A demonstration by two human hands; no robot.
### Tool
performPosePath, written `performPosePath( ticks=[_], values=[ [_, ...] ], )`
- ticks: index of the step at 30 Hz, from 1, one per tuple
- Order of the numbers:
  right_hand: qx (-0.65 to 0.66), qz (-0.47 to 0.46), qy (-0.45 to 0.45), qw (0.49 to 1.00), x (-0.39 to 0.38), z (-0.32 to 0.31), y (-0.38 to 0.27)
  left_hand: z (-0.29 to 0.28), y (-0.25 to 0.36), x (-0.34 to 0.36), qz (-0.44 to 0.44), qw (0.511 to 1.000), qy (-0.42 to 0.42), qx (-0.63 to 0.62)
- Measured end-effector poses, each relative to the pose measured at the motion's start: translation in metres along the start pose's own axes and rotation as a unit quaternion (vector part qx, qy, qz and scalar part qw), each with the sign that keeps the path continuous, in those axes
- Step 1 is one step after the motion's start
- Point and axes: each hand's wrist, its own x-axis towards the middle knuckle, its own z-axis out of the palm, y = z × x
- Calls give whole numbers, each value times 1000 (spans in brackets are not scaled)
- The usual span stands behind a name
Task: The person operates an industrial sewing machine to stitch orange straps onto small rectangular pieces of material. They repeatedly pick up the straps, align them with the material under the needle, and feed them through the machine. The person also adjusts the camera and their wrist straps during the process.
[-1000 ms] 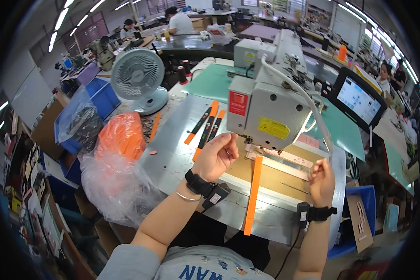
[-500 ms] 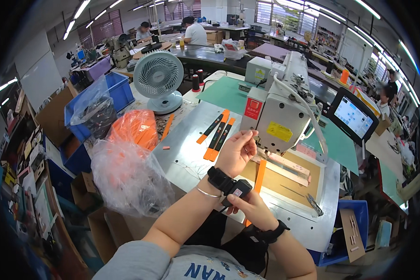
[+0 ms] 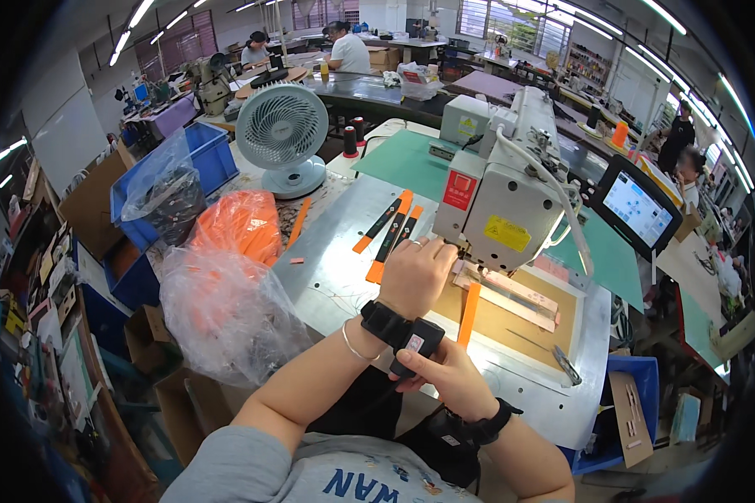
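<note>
My left hand point(image 3: 418, 272) is held above the metal work plate, back upward and fingers curled, with nothing seen in it. A black strap with a small black box point(image 3: 417, 342) circles its wrist, beside a silver bangle point(image 3: 354, 342). My right hand point(image 3: 450, 377) pinches that box between thumb and fingers; a black band point(image 3: 497, 422) is on its own wrist. Several black-and-orange strips point(image 3: 392, 239) lie beyond my left hand. An orange strip point(image 3: 471, 312) stretches out past my right hand, its near end hidden. The sewing machine head point(image 3: 499, 222) stands just ahead.
A tan template point(image 3: 524, 342) with pink bars lies under the machine, tweezers-like snips point(image 3: 567, 366) at its right. Left are a plastic bag of orange strips point(image 3: 235, 293), a white fan point(image 3: 282, 134) and a blue crate point(image 3: 214, 151). A screen point(image 3: 635, 205) stands right; people sit farther back.
My left hand has rolled over from palm showing to back showing. My right hand stays on the black wrist box, which has turned and shifted slightly left.
</note>
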Motion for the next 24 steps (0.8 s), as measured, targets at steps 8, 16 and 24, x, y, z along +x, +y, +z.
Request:
performPosePath(
  ticks=[8,16,24],
  values=[
    [-44,-96,-1,994,9,36,-12,-1,-12,10,-26,997,61,-41],
    [-261,-179,47,947,17,14,1,8,-2,-5,-186,885,-64,-422],
    [-274,-208,102,933,23,9,6,10,-23,0,-411,415,-38,-811]
  ],
)
